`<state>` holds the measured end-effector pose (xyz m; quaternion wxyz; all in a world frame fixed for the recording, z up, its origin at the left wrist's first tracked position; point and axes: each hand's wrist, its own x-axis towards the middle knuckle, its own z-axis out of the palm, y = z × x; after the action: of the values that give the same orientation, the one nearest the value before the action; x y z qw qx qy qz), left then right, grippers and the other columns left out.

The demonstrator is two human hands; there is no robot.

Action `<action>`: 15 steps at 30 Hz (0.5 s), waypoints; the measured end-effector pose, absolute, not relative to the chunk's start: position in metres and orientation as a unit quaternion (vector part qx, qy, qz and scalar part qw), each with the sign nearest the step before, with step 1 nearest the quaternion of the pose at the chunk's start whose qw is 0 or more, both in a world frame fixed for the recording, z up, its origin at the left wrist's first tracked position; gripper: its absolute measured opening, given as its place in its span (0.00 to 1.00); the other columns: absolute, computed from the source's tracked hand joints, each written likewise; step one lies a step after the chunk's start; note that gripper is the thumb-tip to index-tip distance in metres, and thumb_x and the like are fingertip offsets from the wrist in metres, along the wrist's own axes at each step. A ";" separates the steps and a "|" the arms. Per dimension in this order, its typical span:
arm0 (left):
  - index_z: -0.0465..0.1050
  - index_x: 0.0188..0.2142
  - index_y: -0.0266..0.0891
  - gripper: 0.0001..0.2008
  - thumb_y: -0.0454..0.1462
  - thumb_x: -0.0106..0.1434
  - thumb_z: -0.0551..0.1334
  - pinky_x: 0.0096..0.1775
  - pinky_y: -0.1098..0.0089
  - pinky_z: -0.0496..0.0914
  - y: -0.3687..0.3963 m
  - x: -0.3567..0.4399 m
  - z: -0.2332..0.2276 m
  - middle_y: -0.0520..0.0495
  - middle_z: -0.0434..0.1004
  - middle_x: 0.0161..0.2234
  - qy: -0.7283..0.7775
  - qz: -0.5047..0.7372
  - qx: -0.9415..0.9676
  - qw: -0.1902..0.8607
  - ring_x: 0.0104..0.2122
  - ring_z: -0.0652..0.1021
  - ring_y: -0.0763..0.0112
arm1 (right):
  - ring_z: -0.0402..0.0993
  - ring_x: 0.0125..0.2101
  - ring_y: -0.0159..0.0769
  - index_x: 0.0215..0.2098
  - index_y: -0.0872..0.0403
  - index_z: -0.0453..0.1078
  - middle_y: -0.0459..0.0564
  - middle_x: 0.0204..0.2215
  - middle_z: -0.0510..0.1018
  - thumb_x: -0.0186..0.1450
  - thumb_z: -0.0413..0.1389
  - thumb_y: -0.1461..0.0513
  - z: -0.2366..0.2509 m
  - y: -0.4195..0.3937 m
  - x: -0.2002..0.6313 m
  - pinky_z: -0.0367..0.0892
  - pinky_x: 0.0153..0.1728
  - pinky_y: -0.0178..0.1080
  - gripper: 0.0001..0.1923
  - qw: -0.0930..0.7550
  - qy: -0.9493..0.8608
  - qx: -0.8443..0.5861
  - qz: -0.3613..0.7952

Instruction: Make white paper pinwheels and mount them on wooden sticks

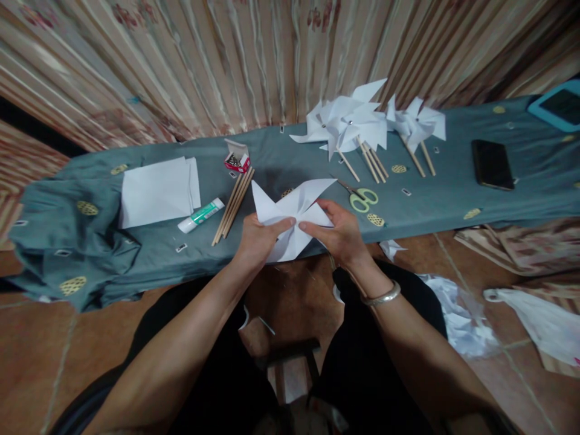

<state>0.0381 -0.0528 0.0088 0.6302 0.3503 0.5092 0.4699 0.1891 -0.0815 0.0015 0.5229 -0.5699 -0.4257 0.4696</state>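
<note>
No lettering on the glue tube [200, 215] is legible.

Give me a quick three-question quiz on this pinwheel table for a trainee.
1. True or false: the scissors lie to the right of the right hand.
2. What lies between the glue stick and the left hand?
3. The phone lies: A) screen lit, B) dark on the cloth, C) on the floor.

Key: 1 true; 2 wooden sticks; 3 B.

blue tablet [559, 107] cut off at edge, pinwheel [292, 217] centre hidden
</note>
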 end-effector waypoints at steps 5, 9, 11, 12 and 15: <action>0.80 0.28 0.33 0.19 0.38 0.34 0.78 0.33 0.67 0.73 -0.053 0.039 0.006 0.47 0.82 0.27 0.512 0.466 0.349 0.631 0.25 0.79 0.68 | 0.79 0.33 0.39 0.41 0.54 0.71 0.49 0.34 0.83 0.45 0.70 0.55 -0.001 -0.082 0.187 0.75 0.37 0.42 0.27 0.538 -0.424 -0.564 0.461; 0.80 0.28 0.33 0.19 0.38 0.35 0.77 0.33 0.68 0.73 -0.054 0.039 0.005 0.47 0.82 0.27 0.504 0.470 0.354 0.632 0.25 0.78 0.69 | 0.79 0.33 0.39 0.41 0.54 0.71 0.49 0.34 0.83 0.46 0.70 0.55 -0.003 -0.082 0.186 0.74 0.37 0.42 0.26 0.548 -0.416 -0.558 0.465; 0.80 0.28 0.34 0.19 0.37 0.35 0.78 0.32 0.69 0.72 -0.054 0.039 0.005 0.48 0.82 0.27 0.503 0.469 0.358 0.632 0.25 0.78 0.69 | 0.79 0.33 0.40 0.40 0.53 0.71 0.48 0.33 0.83 0.46 0.69 0.55 -0.003 -0.082 0.186 0.75 0.37 0.42 0.25 0.548 -0.418 -0.557 0.463; 0.80 0.28 0.34 0.19 0.37 0.34 0.78 0.32 0.69 0.72 -0.054 0.039 0.004 0.48 0.82 0.27 0.502 0.468 0.359 0.632 0.25 0.78 0.69 | 0.80 0.34 0.40 0.40 0.53 0.71 0.48 0.34 0.83 0.46 0.69 0.55 -0.004 -0.082 0.187 0.75 0.37 0.42 0.25 0.548 -0.419 -0.557 0.463; 0.80 0.28 0.34 0.19 0.38 0.34 0.78 0.32 0.69 0.72 -0.054 0.039 0.004 0.48 0.82 0.27 0.497 0.470 0.356 0.637 0.24 0.78 0.69 | 0.80 0.35 0.41 0.40 0.53 0.71 0.49 0.35 0.84 0.47 0.70 0.55 -0.004 -0.081 0.188 0.76 0.39 0.43 0.25 0.546 -0.419 -0.555 0.467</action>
<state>0.0387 -0.0539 0.0035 0.6365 0.3562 0.4972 0.4698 0.1879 -0.0814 -0.0039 0.5462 -0.5550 -0.4188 0.4672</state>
